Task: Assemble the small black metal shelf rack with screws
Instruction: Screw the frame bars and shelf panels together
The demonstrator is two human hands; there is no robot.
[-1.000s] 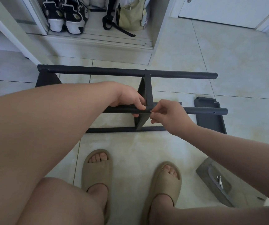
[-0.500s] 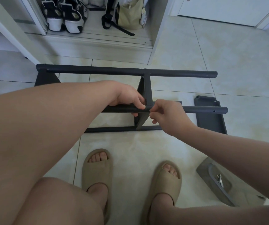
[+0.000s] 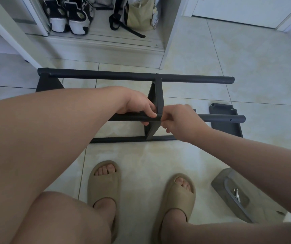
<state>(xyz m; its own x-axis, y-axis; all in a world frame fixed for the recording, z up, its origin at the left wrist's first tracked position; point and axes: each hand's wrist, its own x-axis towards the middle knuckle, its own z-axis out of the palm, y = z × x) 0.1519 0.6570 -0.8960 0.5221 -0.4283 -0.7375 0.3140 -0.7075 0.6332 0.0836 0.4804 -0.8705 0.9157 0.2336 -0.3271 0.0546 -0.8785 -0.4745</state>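
Rack bar [image 3: 218, 118] in left hand [image 3: 137, 104]; right hand [image 3: 178, 120] just beside

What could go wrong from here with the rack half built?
1. The front bar has its right end free, and the end panel lies unattached under it. The bar could twist at the middle bracket and throw the joint out of line.
2. The left hand and right hand both crowd that joint, so a slip may pinch fingers.
3. The parts tray sits near the right sandal; a kick could scatter it.
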